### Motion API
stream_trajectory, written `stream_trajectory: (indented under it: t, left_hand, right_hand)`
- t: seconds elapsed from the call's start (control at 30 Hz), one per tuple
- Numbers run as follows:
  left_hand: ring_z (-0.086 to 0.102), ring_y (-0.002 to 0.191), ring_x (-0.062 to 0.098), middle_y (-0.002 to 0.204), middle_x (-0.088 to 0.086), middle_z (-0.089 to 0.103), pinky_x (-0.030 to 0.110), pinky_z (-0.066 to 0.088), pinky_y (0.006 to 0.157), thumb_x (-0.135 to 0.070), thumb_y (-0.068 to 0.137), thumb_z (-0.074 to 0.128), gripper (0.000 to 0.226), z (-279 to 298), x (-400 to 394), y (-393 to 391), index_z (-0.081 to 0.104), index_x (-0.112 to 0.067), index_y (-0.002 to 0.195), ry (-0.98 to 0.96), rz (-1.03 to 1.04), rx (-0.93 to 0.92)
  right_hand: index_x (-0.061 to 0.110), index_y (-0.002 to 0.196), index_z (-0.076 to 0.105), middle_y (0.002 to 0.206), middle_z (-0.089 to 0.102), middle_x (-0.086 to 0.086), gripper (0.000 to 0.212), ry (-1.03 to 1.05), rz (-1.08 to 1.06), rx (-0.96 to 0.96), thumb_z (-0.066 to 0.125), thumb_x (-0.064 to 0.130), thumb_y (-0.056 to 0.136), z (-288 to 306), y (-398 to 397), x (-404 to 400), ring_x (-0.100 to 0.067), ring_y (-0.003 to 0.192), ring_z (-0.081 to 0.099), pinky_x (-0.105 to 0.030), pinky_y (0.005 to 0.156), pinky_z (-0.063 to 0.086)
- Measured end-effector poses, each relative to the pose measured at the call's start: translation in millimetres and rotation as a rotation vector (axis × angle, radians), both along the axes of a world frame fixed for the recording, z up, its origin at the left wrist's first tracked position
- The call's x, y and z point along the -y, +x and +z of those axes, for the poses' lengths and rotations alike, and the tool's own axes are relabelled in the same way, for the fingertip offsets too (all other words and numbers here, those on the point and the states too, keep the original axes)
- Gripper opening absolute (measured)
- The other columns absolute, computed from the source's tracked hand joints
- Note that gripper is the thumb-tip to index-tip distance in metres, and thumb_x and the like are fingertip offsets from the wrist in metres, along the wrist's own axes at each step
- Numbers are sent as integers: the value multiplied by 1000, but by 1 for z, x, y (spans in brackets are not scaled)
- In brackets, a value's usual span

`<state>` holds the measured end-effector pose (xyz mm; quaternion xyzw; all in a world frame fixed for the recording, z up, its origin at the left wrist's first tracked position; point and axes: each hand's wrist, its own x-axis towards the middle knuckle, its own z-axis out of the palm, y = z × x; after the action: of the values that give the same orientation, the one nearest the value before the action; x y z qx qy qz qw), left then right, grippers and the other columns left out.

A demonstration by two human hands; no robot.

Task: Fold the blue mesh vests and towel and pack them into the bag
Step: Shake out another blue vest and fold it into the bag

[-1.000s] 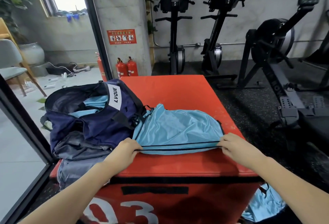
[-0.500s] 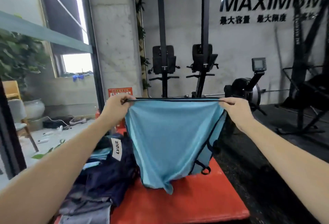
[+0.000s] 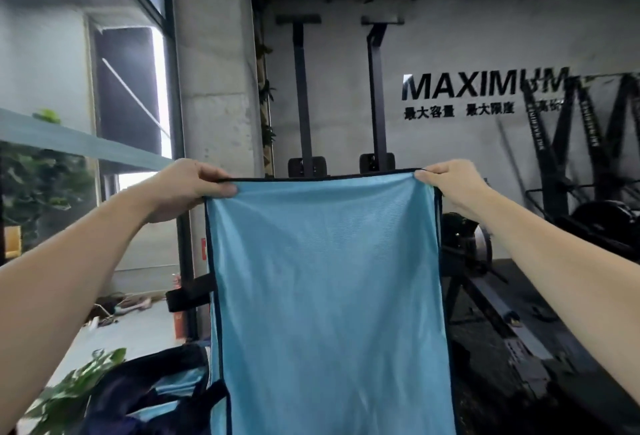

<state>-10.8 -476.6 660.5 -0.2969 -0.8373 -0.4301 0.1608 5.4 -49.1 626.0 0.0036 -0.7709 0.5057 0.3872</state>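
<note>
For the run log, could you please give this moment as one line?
left hand: pinches vest top corner | right hand: pinches other corner | vest: held up, hanging | bag: lower left

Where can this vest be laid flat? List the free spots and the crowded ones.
The vest, pinched at its top corners by the left hand and right hand, hides any surface below it. Free: dark floor right of the vest, bordered by the rowing machine. Crowded: lower left, where the navy bag sits beside plant leaves.
</note>
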Motion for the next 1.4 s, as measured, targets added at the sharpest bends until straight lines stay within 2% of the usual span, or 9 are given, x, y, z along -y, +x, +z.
stream_trajectory:
  t: [0.13,0.27,0.43,0.53,0.77,0.87,1.0,1.17,1.4]
  left_hand:
    - [73,95,20,96,4,77,13,53,71,-8,80,78,20,-12,11,-24,76,-6,100,36,16,61]
    - [71,98,19,95,-2,77,29,52,91,-18,75,83,22,-43,16,-73,79,-12,95,83,94,112]
    - [71,93,18,92,-1,77,20,55,74,-22,83,78,14,-108,15,-136,79,-13,94,24,169,154]
    - [71,87,22,85,0,76,34,58,81,-24,83,79,7,-150,12,-166,77,-17,85,-33,246,152]
    - [58,51,4,71,1,73,21,45,57,-14,77,83,21,-234,-6,-199,69,-22,90,-197,252,219]
    - [60,58,-3,72,-9,70,10,41,56,-20,75,84,18,-275,-11,-212,73,-30,85,-403,261,245]
    - [68,54,13,62,8,72,13,46,53,-7,79,71,7,-337,-20,-227,71,-12,84,-532,203,485]
    - [62,49,11,60,8,71,23,55,61,-23,80,74,19,-379,-36,-246,68,-7,72,-578,173,576]
    - [62,42,11,54,5,68,18,48,48,-16,83,77,6,-354,-65,-314,73,-13,81,-492,282,482]
  right_hand:
    - [8,106,74,112,68,-5,22,20,91,78,74,20,88,-7,-10,1,-16,111,55,-34,111,34]
    - [11,100,76,112,70,-4,18,67,105,188,78,20,85,-30,-41,2,-17,116,56,-32,108,36]
    - [15,94,80,92,74,1,14,245,59,282,80,24,83,-79,-88,0,-10,87,64,-25,85,45]
    - [18,79,79,75,73,2,11,321,-6,280,85,28,77,-109,-115,-2,-10,67,61,-19,61,42]
    - [24,95,67,89,68,1,21,538,41,483,81,20,80,-191,-168,-14,-12,88,63,-25,76,47]
    - [24,91,72,79,69,8,12,693,89,632,77,19,81,-231,-180,-15,-1,70,63,-15,66,46]
    - [7,87,67,67,71,-10,10,557,204,847,68,-1,82,-294,-193,-14,-17,54,71,-22,45,48]
    - [4,94,67,77,72,-18,10,351,354,1043,70,2,85,-346,-212,-11,-28,73,74,-39,68,62]
    - [-3,88,65,72,69,-18,9,255,240,963,67,4,92,-332,-274,-20,-30,68,75,-27,46,52]
